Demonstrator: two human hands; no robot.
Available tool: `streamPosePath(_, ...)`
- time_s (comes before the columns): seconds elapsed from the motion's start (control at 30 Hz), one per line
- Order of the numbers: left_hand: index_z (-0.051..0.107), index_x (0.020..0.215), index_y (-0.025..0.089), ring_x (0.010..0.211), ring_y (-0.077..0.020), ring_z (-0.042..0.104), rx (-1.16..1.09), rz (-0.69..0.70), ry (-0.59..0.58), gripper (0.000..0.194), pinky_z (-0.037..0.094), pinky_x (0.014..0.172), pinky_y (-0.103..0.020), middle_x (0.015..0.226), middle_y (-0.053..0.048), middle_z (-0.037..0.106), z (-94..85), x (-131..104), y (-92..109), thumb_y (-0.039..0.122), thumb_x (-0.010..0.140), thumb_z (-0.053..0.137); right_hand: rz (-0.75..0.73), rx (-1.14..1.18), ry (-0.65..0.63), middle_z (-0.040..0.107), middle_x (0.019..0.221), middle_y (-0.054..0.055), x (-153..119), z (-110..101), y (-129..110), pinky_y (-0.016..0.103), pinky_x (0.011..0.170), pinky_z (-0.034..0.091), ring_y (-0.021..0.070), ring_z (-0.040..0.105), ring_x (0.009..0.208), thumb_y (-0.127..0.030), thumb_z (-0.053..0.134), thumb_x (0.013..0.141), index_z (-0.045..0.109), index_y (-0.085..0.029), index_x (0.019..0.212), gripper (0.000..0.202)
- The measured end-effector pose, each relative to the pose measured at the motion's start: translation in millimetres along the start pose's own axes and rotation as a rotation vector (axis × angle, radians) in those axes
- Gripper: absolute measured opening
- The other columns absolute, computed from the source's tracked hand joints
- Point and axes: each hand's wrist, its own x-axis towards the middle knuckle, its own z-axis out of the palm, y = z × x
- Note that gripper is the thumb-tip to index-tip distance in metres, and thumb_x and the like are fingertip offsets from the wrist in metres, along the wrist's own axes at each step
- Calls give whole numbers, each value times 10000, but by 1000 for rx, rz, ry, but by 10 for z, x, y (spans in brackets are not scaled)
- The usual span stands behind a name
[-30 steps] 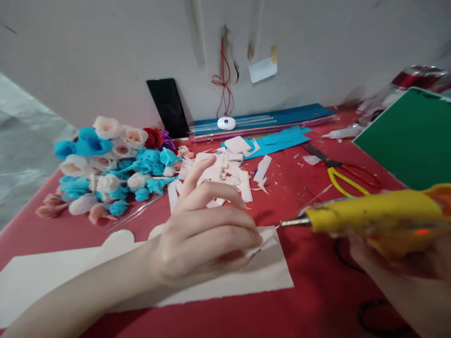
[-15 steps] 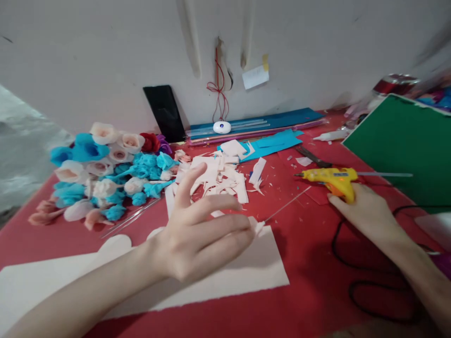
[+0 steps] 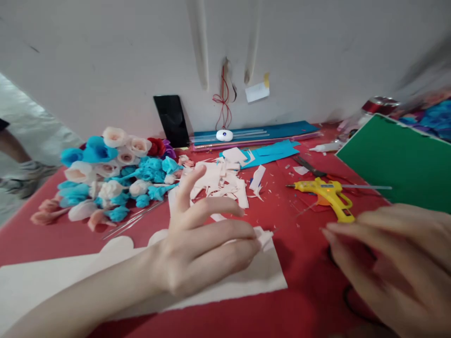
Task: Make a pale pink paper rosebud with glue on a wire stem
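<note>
My left hand pinches a small pale paper piece at its fingertips, with the index finger raised, above a long pale paper strip. A yellow glue gun lies on the red table, its clear stick pointing right. Just in front of it is my right hand, fingers apart and holding nothing, slightly blurred. Pale paper scraps are heaped beyond my left hand.
Paper flowers in blue, white and pink fill the left side. A phone leans on the wall. Scissors, blue paper and a green board lie farther back. A person's leg shows at far left.
My right hand has let go of the glue gun, which now rests on the table, and has moved nearer the camera. My left hand still holds the paper piece. A leg has appeared at left.
</note>
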Motion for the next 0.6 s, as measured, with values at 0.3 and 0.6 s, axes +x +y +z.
streamPosePath(0.3, 618, 663, 201, 714, -130, 592, -153, -20, 71, 152, 262, 1101, -559, 644, 71, 692, -60, 128, 27, 118, 783, 577, -209, 146, 58, 610, 580, -85, 225, 0, -339, 314, 645, 453, 128, 549, 557, -255, 617, 757, 623, -351, 762, 97)
streamPosePath(0.6, 622, 681, 209, 723, -126, 595, -183, -52, 51, 170, 244, 1110, -552, 655, 77, 691, -56, 120, 54, 112, 801, 551, -321, 112, -65, 695, 712, -112, 174, 6, -283, 287, 734, 463, 99, 604, 604, -200, 559, 793, 634, -331, 879, 174)
